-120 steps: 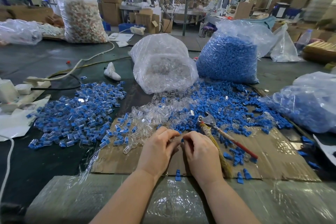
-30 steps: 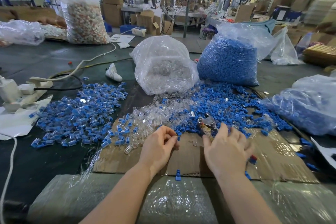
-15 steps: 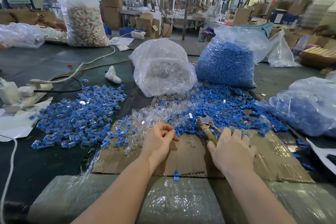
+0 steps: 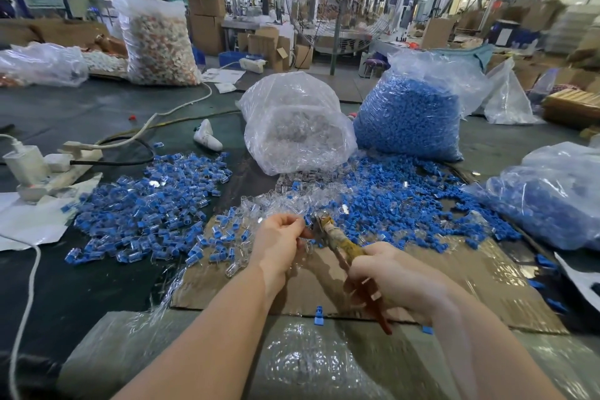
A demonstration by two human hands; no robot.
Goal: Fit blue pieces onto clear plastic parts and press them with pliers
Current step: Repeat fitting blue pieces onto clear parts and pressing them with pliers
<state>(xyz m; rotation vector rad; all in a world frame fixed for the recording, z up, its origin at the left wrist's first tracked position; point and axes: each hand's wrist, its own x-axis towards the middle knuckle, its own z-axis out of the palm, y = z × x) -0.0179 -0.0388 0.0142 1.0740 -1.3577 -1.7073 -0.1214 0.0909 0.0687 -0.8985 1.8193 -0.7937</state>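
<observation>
The bench (image 4: 81, 286) holds a big bag of blue pieces (image 4: 409, 120) and a bag of clear parts (image 4: 298, 136), both far past the fingers. The right hand (image 4: 396, 279) has its fingers wrapped tight around the pliers (image 4: 337, 240). The left hand (image 4: 279, 243) pinches a small part (image 4: 306, 222) right at the pliers' tip. If the pliers squeeze crooked, the little part could pop out or a fingertip could get nipped.

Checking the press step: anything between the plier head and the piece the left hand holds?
Nothing visible. The pliers, gripped by the right hand, have their head right at the assembled piece pinched by the left hand; actual contact can't be told.
</observation>
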